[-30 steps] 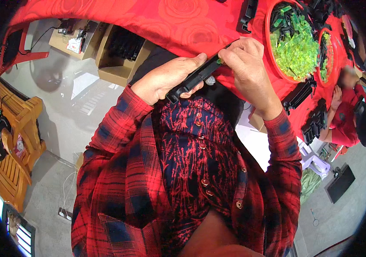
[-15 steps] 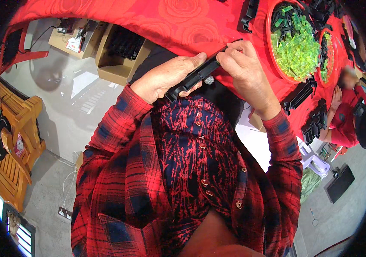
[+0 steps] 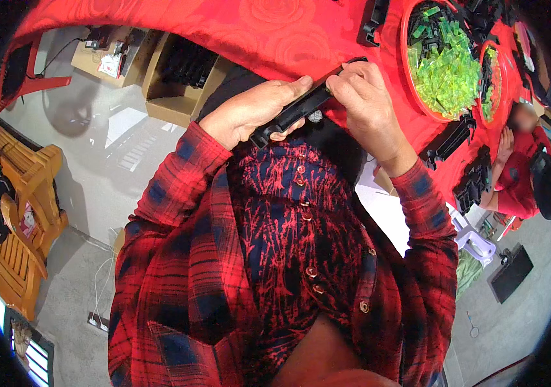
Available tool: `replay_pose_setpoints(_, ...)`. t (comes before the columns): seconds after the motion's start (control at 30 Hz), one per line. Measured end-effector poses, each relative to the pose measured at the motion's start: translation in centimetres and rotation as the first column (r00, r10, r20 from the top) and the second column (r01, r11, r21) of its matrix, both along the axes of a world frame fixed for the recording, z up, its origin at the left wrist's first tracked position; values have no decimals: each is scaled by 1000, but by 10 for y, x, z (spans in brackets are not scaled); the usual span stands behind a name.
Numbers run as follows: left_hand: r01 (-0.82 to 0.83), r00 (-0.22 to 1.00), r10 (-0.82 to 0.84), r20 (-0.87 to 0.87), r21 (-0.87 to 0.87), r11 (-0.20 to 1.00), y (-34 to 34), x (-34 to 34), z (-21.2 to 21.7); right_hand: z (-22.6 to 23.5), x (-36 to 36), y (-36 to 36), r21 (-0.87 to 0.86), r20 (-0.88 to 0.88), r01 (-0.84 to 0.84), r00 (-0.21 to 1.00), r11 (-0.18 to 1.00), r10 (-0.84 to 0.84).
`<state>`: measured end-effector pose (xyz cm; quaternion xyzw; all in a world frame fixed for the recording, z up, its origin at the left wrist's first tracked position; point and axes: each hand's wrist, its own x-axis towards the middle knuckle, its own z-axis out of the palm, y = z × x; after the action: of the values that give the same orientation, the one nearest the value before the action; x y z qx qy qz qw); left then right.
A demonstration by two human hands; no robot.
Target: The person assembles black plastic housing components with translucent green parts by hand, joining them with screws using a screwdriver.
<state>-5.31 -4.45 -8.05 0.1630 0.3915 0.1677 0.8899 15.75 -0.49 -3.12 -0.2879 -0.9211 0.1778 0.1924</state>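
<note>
A long black plastic channel-shaped piece (image 3: pixel 302 108) is held at a slant above my lap, its far right end higher than its near left end. Wrapped around its near half is my left hand (image 3: pixel 257 108), thumb along the top edge and fingertips showing below. My right hand (image 3: pixel 364 97) pinches at the far end, fingers curled against the piece. Whether a small part sits between those right fingers is hidden. Beside the right hand stands a red-rimmed basin holding small translucent yellow-green plastic pieces (image 3: pixel 446 84), mixed with dark ones.
The red tablecloth (image 3: pixel 275 29) carries more black plastic pieces (image 3: pixel 450 142) on the right and one (image 3: pixel 373 22) at the back. A smaller red tray (image 3: pixel 491 84) lies beyond the basin. Another person (image 3: pixel 520 168) sits at right. Open cardboard box (image 3: pixel 172 106) and wooden chair (image 3: pixel 20 219) are left.
Both hands stay on the black piece, which has tilted and shifted very slightly. My right wrist has lowered a little to the left.
</note>
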Motion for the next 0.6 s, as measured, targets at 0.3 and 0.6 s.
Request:
replay_pose_setpoints(0.3, -19, 998, 21, 57, -33, 999, 0, 0, -3, -4, 3, -5, 2, 12, 54, 998, 999, -55)
replay_pose_setpoints(0.6, -48, 983, 64, 173, -95, 994, 1, -3, -2, 1, 4, -1, -53, 26, 67, 998, 996, -66)
